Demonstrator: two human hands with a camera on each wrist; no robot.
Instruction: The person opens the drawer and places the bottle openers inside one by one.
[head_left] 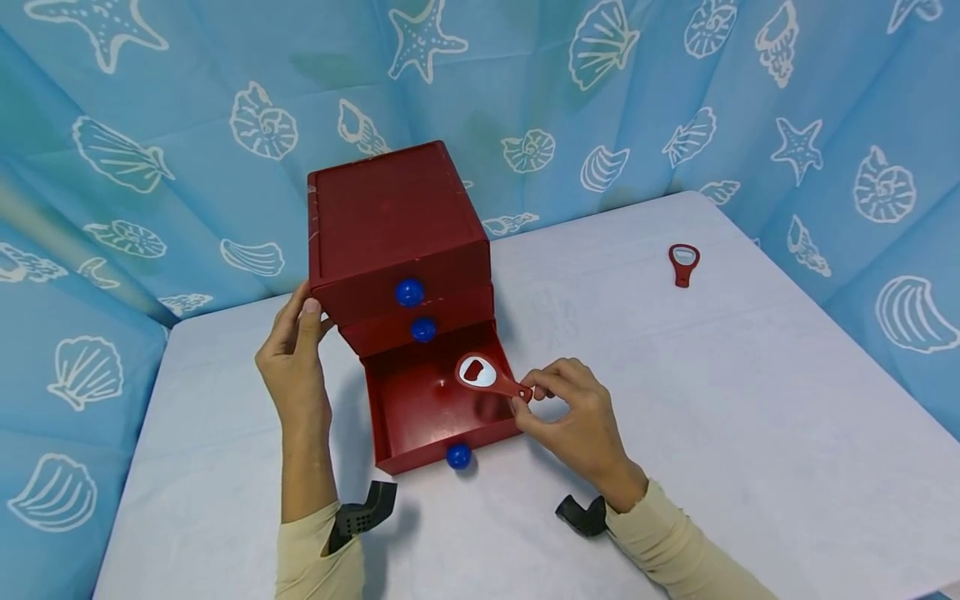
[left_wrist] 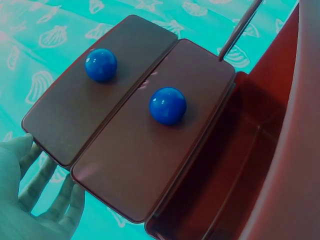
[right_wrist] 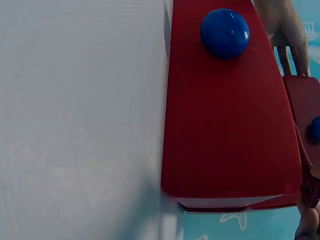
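Observation:
A red bottle opener [head_left: 507, 386] with a metal head is over the pulled-out bottom drawer [head_left: 412, 400] of a small red drawer cabinet [head_left: 390, 208]. My right hand [head_left: 581, 421] pinches the opener by the end of its handle, with thumb and fingertips at the hole there. The opener's head points left, over the drawer's right part. At the cabinet's left side, my left hand [head_left: 296, 358] rests with its thumb on the front corner and its fingers along the side wall. In the left wrist view, the two upper drawers [left_wrist: 65, 110] stand closed, each with a blue round knob.
A second red bottle opener [head_left: 682, 268] lies at the back right of the white table [head_left: 750, 400]. Behind the cabinet hangs a blue curtain [head_left: 495, 83] with shell prints. The bottom drawer's blue knob [head_left: 459, 456] sticks out toward me.

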